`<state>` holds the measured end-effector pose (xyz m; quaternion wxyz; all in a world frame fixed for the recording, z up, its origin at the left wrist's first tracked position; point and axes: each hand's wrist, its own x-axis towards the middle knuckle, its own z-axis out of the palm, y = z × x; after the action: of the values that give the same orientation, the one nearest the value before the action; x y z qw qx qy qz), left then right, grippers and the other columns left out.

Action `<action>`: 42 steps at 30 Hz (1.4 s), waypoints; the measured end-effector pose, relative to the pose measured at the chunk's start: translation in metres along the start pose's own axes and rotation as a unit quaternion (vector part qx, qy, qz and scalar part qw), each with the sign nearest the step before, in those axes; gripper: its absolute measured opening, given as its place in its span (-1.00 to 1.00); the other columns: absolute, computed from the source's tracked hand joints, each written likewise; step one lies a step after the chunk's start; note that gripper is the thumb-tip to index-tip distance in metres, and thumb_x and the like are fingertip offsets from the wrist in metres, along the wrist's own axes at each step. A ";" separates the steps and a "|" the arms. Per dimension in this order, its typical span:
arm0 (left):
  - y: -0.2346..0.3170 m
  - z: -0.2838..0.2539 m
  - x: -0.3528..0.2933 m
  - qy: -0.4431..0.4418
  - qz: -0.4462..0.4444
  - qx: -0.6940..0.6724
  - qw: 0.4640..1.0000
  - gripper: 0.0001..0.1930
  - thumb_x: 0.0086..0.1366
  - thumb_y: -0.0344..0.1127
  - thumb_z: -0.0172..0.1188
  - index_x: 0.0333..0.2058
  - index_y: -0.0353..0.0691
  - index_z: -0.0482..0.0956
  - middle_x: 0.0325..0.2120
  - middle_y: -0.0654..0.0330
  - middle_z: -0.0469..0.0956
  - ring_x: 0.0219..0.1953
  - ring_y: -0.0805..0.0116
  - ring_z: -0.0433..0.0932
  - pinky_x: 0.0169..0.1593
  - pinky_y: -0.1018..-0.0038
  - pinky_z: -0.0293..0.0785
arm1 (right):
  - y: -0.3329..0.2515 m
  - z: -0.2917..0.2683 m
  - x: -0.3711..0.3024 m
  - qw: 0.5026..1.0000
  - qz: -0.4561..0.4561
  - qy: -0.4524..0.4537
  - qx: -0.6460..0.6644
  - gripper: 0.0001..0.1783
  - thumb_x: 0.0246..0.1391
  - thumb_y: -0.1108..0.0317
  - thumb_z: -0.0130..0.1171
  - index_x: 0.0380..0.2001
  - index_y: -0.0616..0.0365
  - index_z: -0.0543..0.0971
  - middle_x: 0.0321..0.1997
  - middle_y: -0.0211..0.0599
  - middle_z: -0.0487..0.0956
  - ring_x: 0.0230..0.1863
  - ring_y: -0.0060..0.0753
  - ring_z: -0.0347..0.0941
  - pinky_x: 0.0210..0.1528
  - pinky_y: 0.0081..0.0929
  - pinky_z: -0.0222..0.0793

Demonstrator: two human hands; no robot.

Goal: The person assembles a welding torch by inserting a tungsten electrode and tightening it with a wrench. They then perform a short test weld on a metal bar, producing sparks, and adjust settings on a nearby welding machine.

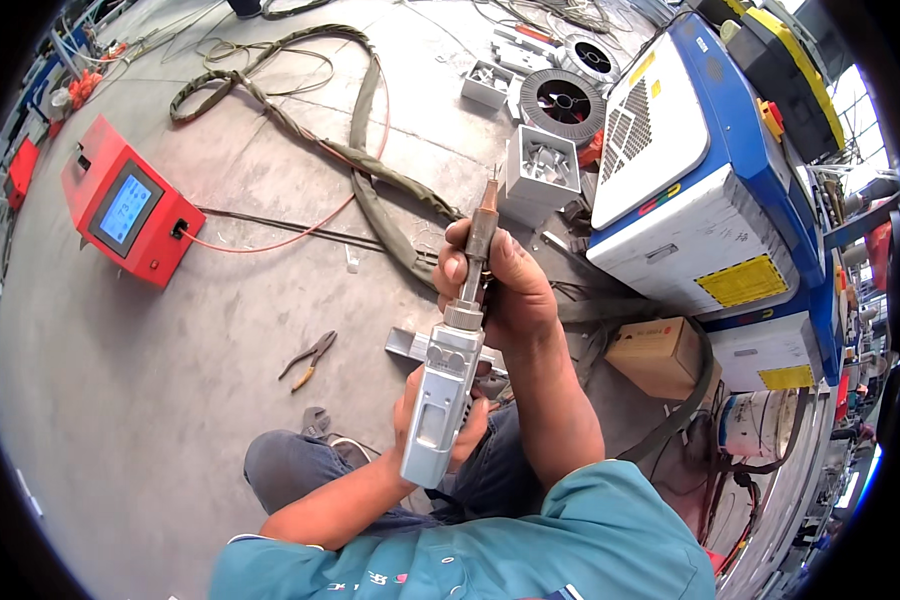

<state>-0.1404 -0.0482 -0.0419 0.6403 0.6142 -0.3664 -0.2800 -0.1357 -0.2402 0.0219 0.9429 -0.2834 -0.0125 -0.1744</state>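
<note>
The silver torch [433,395] is held above the lap, tip pointing away, its body gripped by the left hand [407,408] and its neck pinched by the right hand's [523,305] thumb and fingers. The copper tip [489,195] is judged fitted; what remains cannot be told. Lit characters are shown on the red box's [163,245] screen [127,208]; yellow labels [742,281] are borne by the blue-and-white machine [660,230].
</note>
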 end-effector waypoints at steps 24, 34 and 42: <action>-0.030 0.021 -0.002 -0.112 -0.169 -0.213 0.956 -0.35 0.45 0.16 -0.20 0.28 -0.22 0.34 -0.50 -0.06 0.44 -0.62 0.22 0.39 -0.62 0.41 0.31 | -0.004 -0.060 0.004 0.982 -0.030 -0.154 0.110 -0.38 0.39 0.04 0.02 0.24 0.39 0.37 -0.04 0.11 0.63 -0.05 0.02 0.60 0.02 -0.09 0.53; -0.032 0.020 -0.002 -0.102 -0.177 -0.195 0.959 -0.39 0.46 0.10 -0.16 0.22 -0.30 0.39 -0.52 0.03 0.44 -0.64 0.21 0.38 -0.61 0.36 0.32 | 0.001 -0.063 0.007 0.968 -0.020 -0.174 0.179 -0.32 0.33 0.13 0.14 0.32 0.42 0.29 0.18 0.37 0.50 0.17 0.35 0.49 0.25 0.21 0.38; -0.041 0.023 -0.015 -0.058 -0.133 -0.063 0.987 -0.39 0.46 0.13 -0.15 0.13 -0.32 0.46 -0.38 0.11 0.51 -0.46 0.29 0.47 -0.42 0.51 0.45 | 0.002 -0.059 0.006 0.969 -0.036 -0.209 0.131 -0.45 0.38 0.14 0.02 0.24 0.37 0.35 -0.04 0.18 0.64 0.03 0.25 0.59 0.26 0.22 0.35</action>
<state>-0.1643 -0.0529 -0.0854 0.6120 0.5989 -0.2998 -0.4205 -0.1340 -0.2725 -0.0282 0.9415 -0.1870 -0.2418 -0.1420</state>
